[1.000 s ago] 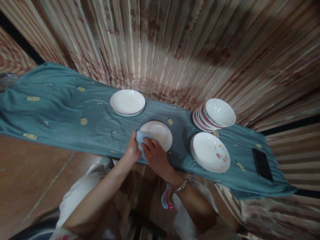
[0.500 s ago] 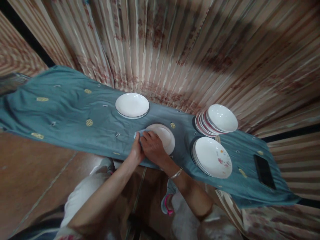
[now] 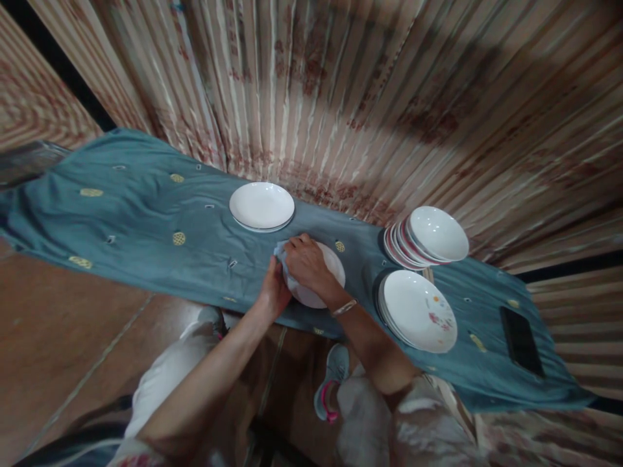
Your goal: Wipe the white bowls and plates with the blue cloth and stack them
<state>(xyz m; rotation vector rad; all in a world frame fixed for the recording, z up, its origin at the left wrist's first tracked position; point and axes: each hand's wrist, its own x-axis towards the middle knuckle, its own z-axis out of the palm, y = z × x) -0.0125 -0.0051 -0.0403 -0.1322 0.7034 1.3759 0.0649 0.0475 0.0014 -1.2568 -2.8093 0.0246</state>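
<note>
A white plate (image 3: 331, 267) lies flat on a teal cloth runner (image 3: 146, 220), mostly covered by my hands. My right hand (image 3: 305, 263), with a bangle on its wrist, presses a crumpled pale blue cloth (image 3: 282, 254) against the plate. My left hand (image 3: 273, 290) holds the cloth at the plate's near left rim. Farther back sits a short stack of white plates (image 3: 261, 206). To the right stand a tilted stack of bowls and plates (image 3: 438, 233) and a stack of floral-patterned plates (image 3: 417, 311).
A black phone (image 3: 520, 340) lies face up at the runner's right end. Striped, pleated curtain fabric (image 3: 311, 84) rises behind the runner. Brown flooring (image 3: 63, 324) lies to the left, and a pink-trimmed shoe (image 3: 331, 389) shows below my right arm.
Both hands have slid toward the far side of the plate, carrying the blue cloth onto it. More of the plate's near side now shows. The whole view has shifted slightly.
</note>
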